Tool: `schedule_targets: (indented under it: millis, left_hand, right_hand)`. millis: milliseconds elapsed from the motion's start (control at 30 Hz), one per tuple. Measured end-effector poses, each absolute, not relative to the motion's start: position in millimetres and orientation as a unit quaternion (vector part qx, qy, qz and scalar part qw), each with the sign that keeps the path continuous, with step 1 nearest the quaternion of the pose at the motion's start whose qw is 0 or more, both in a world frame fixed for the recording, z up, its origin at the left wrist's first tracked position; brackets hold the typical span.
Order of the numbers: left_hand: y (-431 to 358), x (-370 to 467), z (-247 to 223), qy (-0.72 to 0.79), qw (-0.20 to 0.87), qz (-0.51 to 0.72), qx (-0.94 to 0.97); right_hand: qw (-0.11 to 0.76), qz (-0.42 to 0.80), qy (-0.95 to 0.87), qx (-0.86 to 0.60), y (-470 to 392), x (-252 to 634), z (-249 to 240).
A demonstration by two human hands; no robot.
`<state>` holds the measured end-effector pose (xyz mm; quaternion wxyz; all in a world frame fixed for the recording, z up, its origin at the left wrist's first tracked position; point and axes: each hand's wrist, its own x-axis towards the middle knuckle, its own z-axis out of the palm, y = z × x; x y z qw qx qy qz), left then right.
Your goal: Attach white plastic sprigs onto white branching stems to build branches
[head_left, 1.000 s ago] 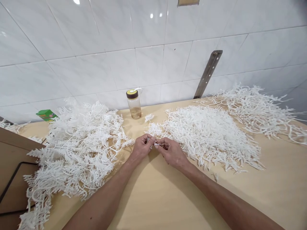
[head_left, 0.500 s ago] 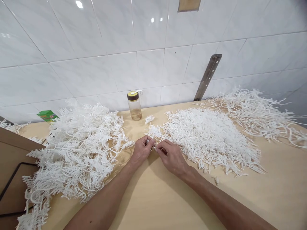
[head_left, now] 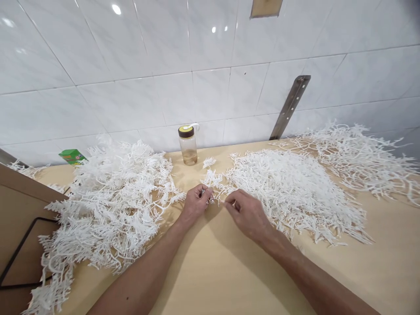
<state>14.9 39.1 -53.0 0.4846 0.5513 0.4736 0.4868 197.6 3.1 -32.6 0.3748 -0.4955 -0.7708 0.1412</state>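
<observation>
My left hand (head_left: 196,202) is closed, thumb against fingers, on a small white branching sprig (head_left: 211,200) whose tips poke out past the thumb. To its right and a short gap away, my right hand (head_left: 245,213) has thumb and forefinger pinched together; a pale bit shows at the fingertips, too small to make out. Beside my left arm rises a big heap of white feathery branches (head_left: 111,205). Past my right hand spreads a flatter pile of short white sprigs (head_left: 295,192). A few loose white sprigs (head_left: 212,177) lie just beyond my hands.
A bottle (head_left: 188,146) with a dark and yellow lid stands near the tiled wall. Long bare white stems (head_left: 354,153) lie at the back right, by a metal bracket (head_left: 290,107). A green box (head_left: 72,156) and a brown carton (head_left: 19,218) are at the left.
My right hand has drawn away to the right from my left hand, opening a gap between the fingertips. My left hand keeps its grip. The view has shifted slightly.
</observation>
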Motion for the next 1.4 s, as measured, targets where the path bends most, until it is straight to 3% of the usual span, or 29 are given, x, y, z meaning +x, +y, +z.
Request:
schedule_targets:
  millis: [167, 400, 567, 800, 1067, 1400]
  left_hand:
    - [38.9, 17.4, -50.2, 0.476, 0.487, 0.487, 0.547]
    - [36.2, 17.1, -46.3, 0.452, 0.494, 0.471, 0.574]
    - [36.6, 17.5, -44.8, 0.448, 0.497, 0.467, 0.578]
    - [36.0, 18.5, -44.2, 0.454, 0.485, 0.472, 0.579]
    - [40.3, 20.5, -55.8, 0.485, 0.459, 0.496, 0.555]
    - [39.3, 22.9, -57.2, 0.519, 0.403, 0.516, 0.550]
  right_hand:
    - [0.406, 0.029, -0.684, -0.605, 17.1, 229.4, -25.5]
    - [0.373, 0.388, -0.656, -0.529, 3.0, 184.4, -31.1]
    - [0.383, 0.493, -0.596, -0.506, 3.8, 171.8, -37.5]
    - [0.343, 0.492, -0.596, -0.535, 5.7, 177.0, -37.5]
    - [0.392, 0.316, -0.698, -0.509, 2.3, 167.8, -48.6]
    - [0.414, 0.333, -0.658, -0.534, 3.6, 167.8, -56.3]
